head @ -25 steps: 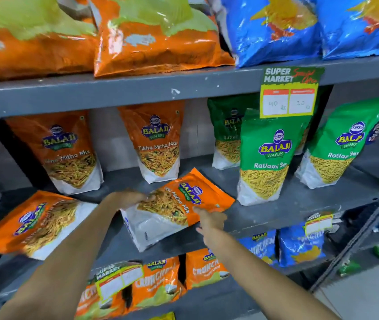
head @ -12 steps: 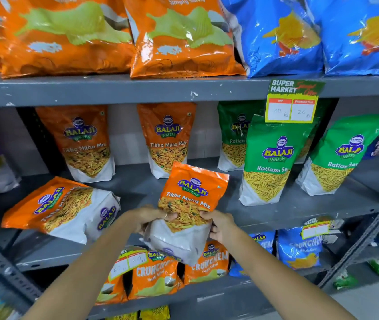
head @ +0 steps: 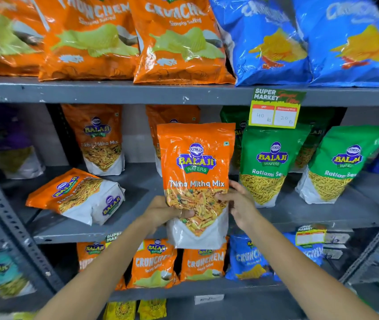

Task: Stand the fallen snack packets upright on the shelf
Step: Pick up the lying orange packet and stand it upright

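Note:
An orange Tikha Mitha Mix packet [head: 196, 167] is upright in front of the grey middle shelf [head: 310, 213], its white base hanging past the shelf's front edge. My left hand [head: 165, 211] grips its lower left side and my right hand [head: 237, 202] its lower right side. A second orange Tikha Mitha Mix packet [head: 77, 195] lies fallen on its side at the left of the same shelf. Two more orange packets [head: 100, 139] stand upright at the back, one partly hidden behind the held packet.
Green Ratlami Sev packets [head: 269, 165] stand right of the held packet, another [head: 338, 165] leaning further right. A price tag [head: 275, 109] hangs from the upper shelf, which carries big orange and blue chip bags. Crunchem bags [head: 153, 264] fill the shelf below. A perforated upright [head: 10, 222] stands left.
The held packet has gone from lying tilted on the shelf to upright between both hands, and has risen. The view has moved closer to the shelf.

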Tool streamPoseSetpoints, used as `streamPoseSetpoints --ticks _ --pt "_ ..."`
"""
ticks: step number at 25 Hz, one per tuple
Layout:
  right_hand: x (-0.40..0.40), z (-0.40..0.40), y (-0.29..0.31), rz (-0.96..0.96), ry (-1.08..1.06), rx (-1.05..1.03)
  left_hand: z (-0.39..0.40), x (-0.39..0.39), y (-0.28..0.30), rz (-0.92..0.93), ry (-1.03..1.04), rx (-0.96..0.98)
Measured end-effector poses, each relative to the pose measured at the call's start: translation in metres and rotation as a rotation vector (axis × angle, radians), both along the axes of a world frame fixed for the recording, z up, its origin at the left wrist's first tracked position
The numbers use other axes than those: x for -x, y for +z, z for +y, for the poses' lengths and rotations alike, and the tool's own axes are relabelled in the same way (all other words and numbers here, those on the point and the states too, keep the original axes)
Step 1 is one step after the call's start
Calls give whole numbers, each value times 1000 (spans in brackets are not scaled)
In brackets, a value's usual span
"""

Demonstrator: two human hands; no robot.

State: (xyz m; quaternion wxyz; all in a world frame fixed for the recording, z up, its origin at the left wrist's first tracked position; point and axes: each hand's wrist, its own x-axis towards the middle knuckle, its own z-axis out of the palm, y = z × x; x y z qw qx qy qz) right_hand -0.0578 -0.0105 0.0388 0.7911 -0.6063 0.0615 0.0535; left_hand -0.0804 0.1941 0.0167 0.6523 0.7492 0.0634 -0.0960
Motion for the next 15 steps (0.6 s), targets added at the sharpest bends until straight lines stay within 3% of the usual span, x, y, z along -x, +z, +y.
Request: streamPoseSetpoints --ticks 6,15 --pt "-14 -1 3 -49 13 16 1 -10 6 -32 37 -17" --pt "-62 37 -15 -55 -136 203 5 -59 -11 -74 288 -26"
